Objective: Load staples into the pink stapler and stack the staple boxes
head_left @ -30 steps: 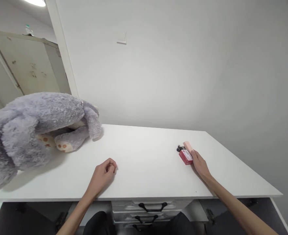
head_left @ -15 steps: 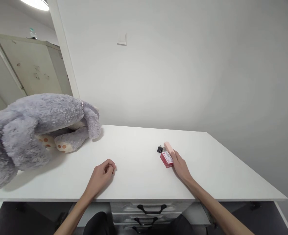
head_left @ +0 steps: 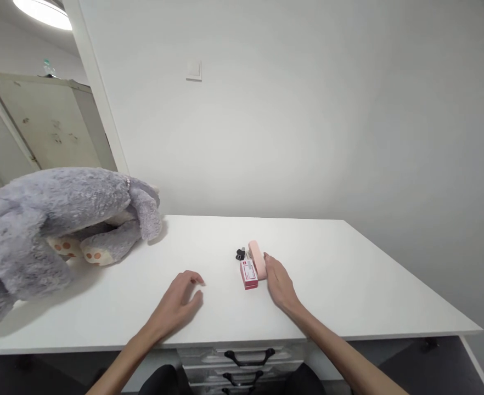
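Note:
On the white desktop, a small red and white box (head_left: 249,274) lies against a long pink object (head_left: 257,260) that looks like a stapler. Just behind the box sit small black clips (head_left: 241,254), partly hidden. My right hand (head_left: 280,283) rests on its edge along the right side of the pink object, fingers straight and together, holding nothing; a slim gap seems to part them. To the left of the box, my left hand (head_left: 180,300) is open above the desktop, thumb and fingers curved and apart, with nothing in it.
A large grey-lilac plush toy (head_left: 73,203) covers the left end of the white desk (head_left: 328,258). Behind the desk rises a wall with a switch (head_left: 194,70). Drawers with black handles (head_left: 249,357) are below the front edge.
My right hand has slid the box, pink object and clips leftward to mid-desk, and its fingers now lie beside them. My left hand has opened from a loose curl. The view shifted slightly.

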A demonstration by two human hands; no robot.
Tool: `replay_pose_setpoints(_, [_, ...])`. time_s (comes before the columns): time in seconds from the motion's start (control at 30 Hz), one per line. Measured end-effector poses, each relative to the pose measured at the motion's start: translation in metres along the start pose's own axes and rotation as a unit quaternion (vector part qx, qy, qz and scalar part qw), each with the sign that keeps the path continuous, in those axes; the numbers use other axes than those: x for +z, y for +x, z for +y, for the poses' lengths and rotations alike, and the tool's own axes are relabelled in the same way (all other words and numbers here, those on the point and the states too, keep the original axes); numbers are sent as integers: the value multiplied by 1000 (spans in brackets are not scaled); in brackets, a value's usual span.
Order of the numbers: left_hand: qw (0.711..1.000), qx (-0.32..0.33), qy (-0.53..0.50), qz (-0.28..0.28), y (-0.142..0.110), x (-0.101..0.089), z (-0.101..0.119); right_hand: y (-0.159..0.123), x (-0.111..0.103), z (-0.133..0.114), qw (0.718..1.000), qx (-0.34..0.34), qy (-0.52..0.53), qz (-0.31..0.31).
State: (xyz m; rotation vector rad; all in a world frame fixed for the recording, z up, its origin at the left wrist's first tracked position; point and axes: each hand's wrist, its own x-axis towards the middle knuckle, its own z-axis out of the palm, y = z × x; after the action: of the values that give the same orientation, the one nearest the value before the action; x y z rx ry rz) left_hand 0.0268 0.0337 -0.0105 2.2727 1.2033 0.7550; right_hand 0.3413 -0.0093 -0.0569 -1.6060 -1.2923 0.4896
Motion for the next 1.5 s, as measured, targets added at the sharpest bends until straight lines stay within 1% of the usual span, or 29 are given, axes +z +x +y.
replay_pose_setpoints(0.07, [998, 59, 4, -1, 10, 14, 6, 1, 1, 3, 1000, -1, 10, 8])
replay_pose_setpoints(0.13, [995, 100, 8, -8, 23, 30, 13, 2, 3, 6, 1000, 9, 6, 9])
replay_pose_setpoints(0.23, [990, 141, 0, -27, 43, 54, 23, 3, 6, 11, 1000, 10, 5, 13])
replay_pose_setpoints(0.3, [990, 141, -17, -25, 55, 67, 30, 4, 7, 13, 1000, 1, 5, 20])
replay_pose_setpoints(0.37, [991, 126, -38, -25, 65, 77, 35, 5, 7, 14, 1000, 2, -1, 22])
replay_pose_setpoints(0.43, [992, 109, -58, -33, 71, 82, 39, 5, 7, 12, 1000, 13, -9, 18])
replay_pose_setpoints(0.5, [991, 95, -80, -45, 73, 84, 41, 5, 6, 8, 1000, 23, -13, 12])
replay_pose_setpoints(0.6, [989, 67, -122, -52, 70, 80, 43, 4, 3, 2, 1000, 29, -8, 8])
replay_pose_setpoints(0.67, [987, 45, -148, -49, 66, 73, 42, 2, 2, 0, 999, 33, -3, 6])
replay_pose_setpoints(0.73, [986, 25, -165, -32, 62, 63, 36, 1, 1, 0, 999, 35, 0, 3])
replay_pose_setpoints(0.8, [987, 2, -161, 10, 57, 49, 25, 0, 1, 0, 1000, 31, -1, 1])
replay_pose_setpoints(0.9, [989, -48, -106, 94, 52, 25, 3, -1, 1, 0, 999, 32, -12, 0])
replay_pose_setpoints(1.0, [985, -92, -32, 141, 47, 1, -18, -3, 0, -2, 999, 40, -25, 1])
replay_pose_setpoints(1.1, [974, -116, 29, 193, 42, -14, -31, -4, 0, -5, 998, 44, -39, -2])
replay_pose_setpoints(1.2, [965, -127, 51, 222, 39, -16, -36, -4, 0, -5, 998, 44, -44, -4])
replay_pose_setpoints(1.37, [961, -130, 98, 226, 35, -10, -37, -4, 0, -3, 998, 41, -43, 3])
replay_pose_setpoints(1.5, [960, -139, 85, 226, 31, -10, -36, -4, 0, -2, 998, 42, -37, 5])
